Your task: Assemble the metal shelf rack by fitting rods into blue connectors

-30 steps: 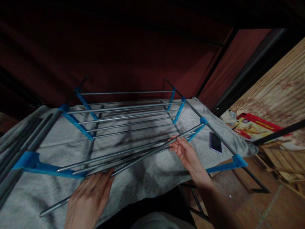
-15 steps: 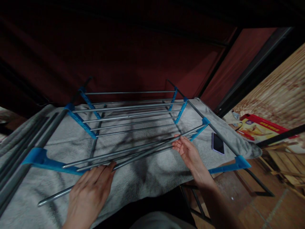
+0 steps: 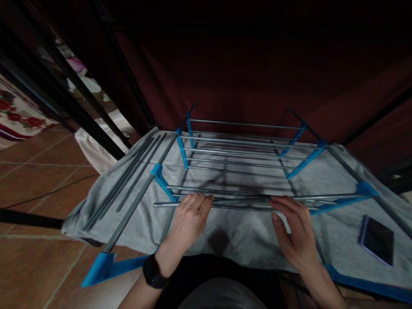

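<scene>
Head view: your left hand (image 3: 189, 219) and right hand (image 3: 294, 231) rest fingers-extended on a loose rod (image 3: 238, 206), neither gripping, at the rack's (image 3: 244, 150) 6 o'clock edge. Phone (image 3: 377, 240) at 4 o'clock.

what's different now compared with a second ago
The loose grey metal rod has swung from a diagonal to lie level across the rack. The left hand moved up onto it; the right hand stays on it. The dark phone still rests on the grey towel.
</scene>
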`<state>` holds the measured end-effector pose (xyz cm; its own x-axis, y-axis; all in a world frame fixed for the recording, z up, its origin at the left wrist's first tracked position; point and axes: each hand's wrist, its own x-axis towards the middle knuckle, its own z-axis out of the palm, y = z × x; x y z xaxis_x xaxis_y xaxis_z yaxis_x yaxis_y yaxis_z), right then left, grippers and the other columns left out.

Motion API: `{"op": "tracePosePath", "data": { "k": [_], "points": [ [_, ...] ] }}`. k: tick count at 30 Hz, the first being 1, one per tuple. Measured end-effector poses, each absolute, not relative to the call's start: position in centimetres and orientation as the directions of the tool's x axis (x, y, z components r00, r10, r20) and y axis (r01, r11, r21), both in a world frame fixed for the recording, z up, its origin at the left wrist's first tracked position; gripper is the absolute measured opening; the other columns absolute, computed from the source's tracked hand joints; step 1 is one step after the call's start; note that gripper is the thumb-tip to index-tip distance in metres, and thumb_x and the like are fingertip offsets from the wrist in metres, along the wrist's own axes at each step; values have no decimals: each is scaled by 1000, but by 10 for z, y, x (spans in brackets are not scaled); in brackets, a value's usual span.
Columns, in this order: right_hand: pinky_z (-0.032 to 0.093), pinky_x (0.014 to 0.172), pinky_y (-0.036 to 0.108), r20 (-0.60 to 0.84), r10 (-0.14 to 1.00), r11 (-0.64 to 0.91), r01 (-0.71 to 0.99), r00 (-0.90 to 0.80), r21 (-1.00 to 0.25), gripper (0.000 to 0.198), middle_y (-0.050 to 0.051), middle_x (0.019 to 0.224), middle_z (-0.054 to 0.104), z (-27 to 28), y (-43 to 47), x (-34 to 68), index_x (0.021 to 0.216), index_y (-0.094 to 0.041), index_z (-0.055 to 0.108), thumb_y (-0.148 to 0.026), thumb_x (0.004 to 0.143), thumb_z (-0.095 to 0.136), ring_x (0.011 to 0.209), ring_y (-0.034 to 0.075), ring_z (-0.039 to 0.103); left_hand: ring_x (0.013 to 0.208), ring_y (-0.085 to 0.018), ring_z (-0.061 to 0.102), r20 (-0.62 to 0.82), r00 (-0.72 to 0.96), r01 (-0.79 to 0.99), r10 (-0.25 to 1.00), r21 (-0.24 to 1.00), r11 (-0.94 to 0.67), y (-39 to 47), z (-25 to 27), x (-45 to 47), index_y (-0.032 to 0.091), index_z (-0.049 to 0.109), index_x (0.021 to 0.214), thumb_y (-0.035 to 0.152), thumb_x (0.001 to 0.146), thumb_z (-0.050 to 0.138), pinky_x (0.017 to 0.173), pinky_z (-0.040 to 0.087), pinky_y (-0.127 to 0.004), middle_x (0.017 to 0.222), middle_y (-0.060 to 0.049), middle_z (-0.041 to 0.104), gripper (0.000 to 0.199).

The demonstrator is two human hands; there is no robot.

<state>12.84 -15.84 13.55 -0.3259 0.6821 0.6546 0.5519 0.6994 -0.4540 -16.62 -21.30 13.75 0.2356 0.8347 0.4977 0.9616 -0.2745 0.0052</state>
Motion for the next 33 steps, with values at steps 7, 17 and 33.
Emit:
{"op": "tracePosePath", "data": {
  "k": [7,17,33],
  "points": [
    [46,90,41,533,466,809,584,-706,65,34,8,103,73,129,-118,99,135,-19,61,-16,103,51,93,24,63,96,-22,64,448,192,960,873,97,-261,-210,143,-157,16,66,126,12,101,48,89,50,-40,105,-10,71,32],
    [43,86,40,509,463,809,581,-726,91,33,8,100,70,138,-92,99,131,-19,63,-14,104,46,90,24,61,117,-31,60,743,-284,952,606,145,269,-242,189,-196,18,57,142,21,101,48,103,42,-49,126,-16,66,41],
    [42,84,39,528,455,786,602,-717,139,30,9,99,70,132,-89,102,129,-15,64,-14,103,48,89,24,61,93,-29,66,520,-469,826,714,-28,563,-237,194,-205,13,63,135,34,105,41,77,47,-37,110,-15,72,43]
  ]
}}
